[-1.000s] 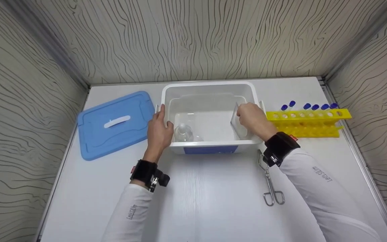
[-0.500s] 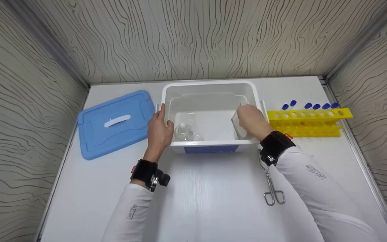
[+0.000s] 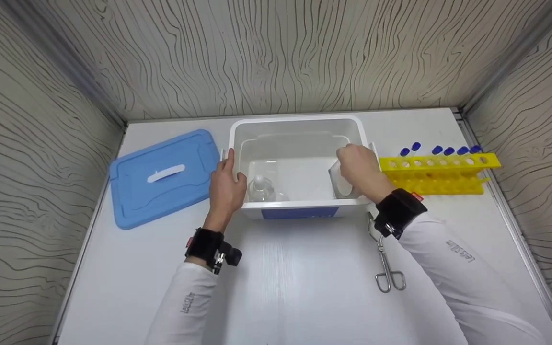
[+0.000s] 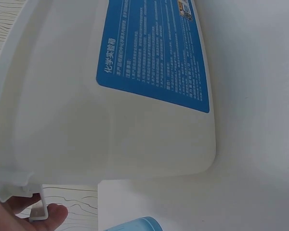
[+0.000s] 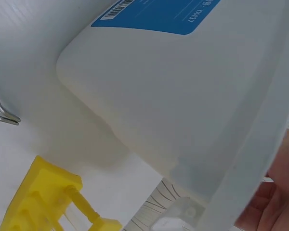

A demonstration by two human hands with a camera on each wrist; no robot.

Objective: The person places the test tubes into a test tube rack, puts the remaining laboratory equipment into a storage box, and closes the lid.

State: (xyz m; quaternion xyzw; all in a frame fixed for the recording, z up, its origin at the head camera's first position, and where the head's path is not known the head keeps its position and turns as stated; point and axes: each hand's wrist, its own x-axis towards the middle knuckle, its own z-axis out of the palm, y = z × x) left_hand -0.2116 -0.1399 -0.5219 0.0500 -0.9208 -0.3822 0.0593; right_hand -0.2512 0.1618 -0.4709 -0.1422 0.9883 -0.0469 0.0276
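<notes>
Your right hand (image 3: pixel 360 167) still pinches the flat, pale grey, thin-edged piece (image 3: pixel 341 183) inside the right end of the rectangular white plastic box (image 3: pixel 304 204), but the piece's upper corner, visible beside your fingers a second ago, is now out of sight. That suggests a slight turn or lowering, with the piece not yet released; whether its lower edge touches the box floor you cannot tell. Your left hand (image 3: pixel 227 189) stays clamped on the opposite side, at a white plastic latch (image 4: pixel 38 212), apparently steadying the box.
</notes>
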